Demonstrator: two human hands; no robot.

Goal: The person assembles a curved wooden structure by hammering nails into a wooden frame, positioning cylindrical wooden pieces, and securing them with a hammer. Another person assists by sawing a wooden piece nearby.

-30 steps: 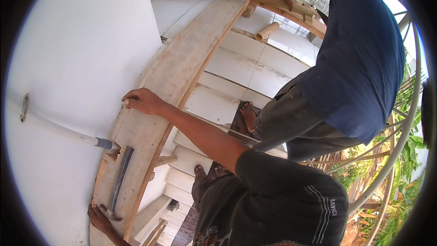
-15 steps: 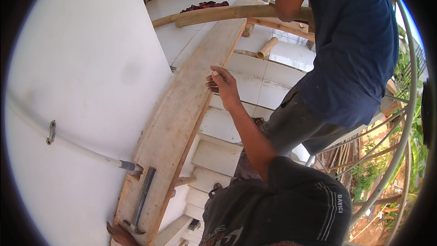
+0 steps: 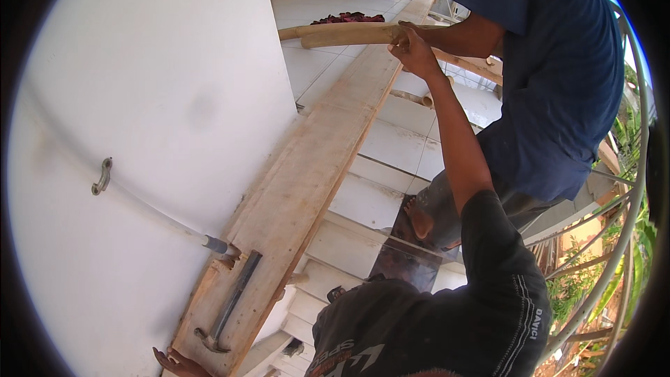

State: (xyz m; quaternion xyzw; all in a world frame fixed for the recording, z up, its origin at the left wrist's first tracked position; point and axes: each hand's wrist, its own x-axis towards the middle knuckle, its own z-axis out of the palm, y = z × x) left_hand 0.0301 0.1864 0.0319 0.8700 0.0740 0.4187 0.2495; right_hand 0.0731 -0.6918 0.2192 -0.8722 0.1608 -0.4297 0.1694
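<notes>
A dark-handled steel claw hammer (image 3: 236, 297) lies on the near part of the long pale wooden plank (image 3: 314, 153). Its long axis runs roughly along the board, head near-left, handle far-right. The left hand (image 3: 180, 363) is much the nearer one, fingers apart at the plank's near left edge, just beside the hammer's head. The right hand (image 3: 420, 58) reaches far away, beside a co-worker's forearm (image 3: 469, 35) and a curved tan bamboo pole (image 3: 342, 36); whether its fingers grip anything, I cannot tell.
</notes>
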